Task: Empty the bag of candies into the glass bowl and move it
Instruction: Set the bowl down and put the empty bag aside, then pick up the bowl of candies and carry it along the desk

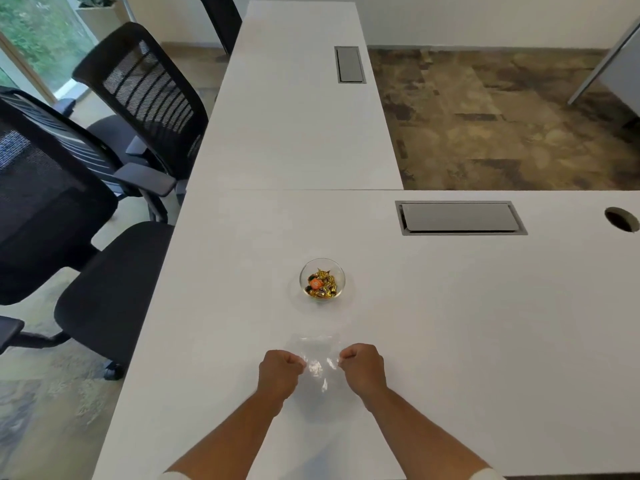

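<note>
- The chairs (pixel 104 140) stand off the left edge of the desk (pixel 450 323), clear of the work, so nothing crowds the hands from that side.
- The left hand (pixel 280 370) is curled into a fist near the front edge of the desk, fingers pinched together on the left side of the clear bag (pixel 320 358).
- The bag is stretched between the two hands, just above or on the desk top — I cannot tell which. It looks empty and see-through, so the pouring seems done.
- The bowl (pixel 322 268) sits toward the middle of the desk, well apart from the hands and straight beyond the bag. The candies (pixel 320 284) lie heaped inside it.
- The right hand (pixel 363 367) mirrors the left, fingers clamped on the bag's right side — likely pulling it flat to set it aside before the bowl is moved.
- A cable hatch (pixel 457 218) lies near the desk's back edge, far right of the bowl.
</note>
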Tool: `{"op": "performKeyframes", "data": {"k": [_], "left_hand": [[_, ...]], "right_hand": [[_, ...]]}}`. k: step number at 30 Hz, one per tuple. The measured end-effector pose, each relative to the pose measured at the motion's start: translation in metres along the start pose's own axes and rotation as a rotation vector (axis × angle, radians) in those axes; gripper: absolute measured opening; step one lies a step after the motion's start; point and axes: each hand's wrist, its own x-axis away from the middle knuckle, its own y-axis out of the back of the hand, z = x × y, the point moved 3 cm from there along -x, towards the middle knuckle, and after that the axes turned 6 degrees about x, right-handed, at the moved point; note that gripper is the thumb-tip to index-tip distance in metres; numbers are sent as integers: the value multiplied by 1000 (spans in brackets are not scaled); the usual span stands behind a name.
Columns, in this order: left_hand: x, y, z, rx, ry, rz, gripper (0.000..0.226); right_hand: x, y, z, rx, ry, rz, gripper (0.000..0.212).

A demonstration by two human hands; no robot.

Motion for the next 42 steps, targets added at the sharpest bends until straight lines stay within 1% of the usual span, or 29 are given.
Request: {"op": "performKeyframes", "data": {"k": [2,4,7,10,13,16,18,19,20,21,22,23,24,25,26,27,28,30,32,34,35,37,38,40,42], "left_hand": [[-1,-4,1,-52,-22,5,27],[0,-7,1,-120,-43,4,29],[1,-8,-3,-218,-95,-7,29],[0,-7,-7,-271,-133,-22,36],[-5,-5,-11,-298,-175,-44,48],[-8,-2,-24,-314,-194,-92,51],[-14,1,-34,-269,-196,-126,51],[-16,2,-40,-231,-193,-141,45],[-18,3,-48,-177,-187,-146,31],[-23,3,-54,-113,-180,-148,17],[-29,2,-59,-56,-175,-152,16],[-34,2,-66,-3,-185,-147,15],[-37,1,-73,49,-192,-138,16],[-41,0,-79,95,-197,-133,20],[-46,-2,-86,134,-195,-124,23],[-51,-3,-91,176,-193,-108,24],[-55,-4,-96,215,-189,-76,28],[-60,-8,-106,308,-183,1,36],[-64,-12,-113,373,-144,33,35],[-75,-16,-115,379,-109,30,47],[-77,-18,-116,369,-97,27,46],[-77,-21,-119,363,-102,50,26],[-76,-22,-120,361,-106,66,25],[-76,-24,-122,374,-101,71,34],[-76,-26,-122,400,-80,61,43]], "right_hand": [[-4,-3,-1,15,2,1,22],[-5,-5,-1,29,-1,21,23],[-5,-5,0,84,-12,24,32],[-7,-1,1,117,32,4,36],[-10,7,5,72,46,-11,45],[-18,14,15,24,37,-66,46],[-24,20,24,-73,17,-86,39],[-27,24,29,-116,17,-90,29],[-32,27,34,-155,28,-86,14],[-38,30,38,-171,18,-83,24],[-43,33,44,-194,18,-83,31],[-46,36,53,-218,35,-77,27],[-51,38,59,-228,59,-77,15],[-55,41,68,-232,81,-84,11],[-61,42,75,-232,101,-96,12],[-63,44,81,-240,113,-93,21],[-67,44,86,-246,134,-92,29],[-71,45,96,-272,154,-72,37],[-75,44,102,-291,160,-61,39],[-81,40,103,-306,153,-55,40],[-83,38,103,-305,144,-55,41],[-86,34,102,-303,133,-56,41],[-88,33,102,-308,128,-59,42],[-90,30,103,-319,107,-53,41],[-90,28,104,-350,92,-31,36]]}}
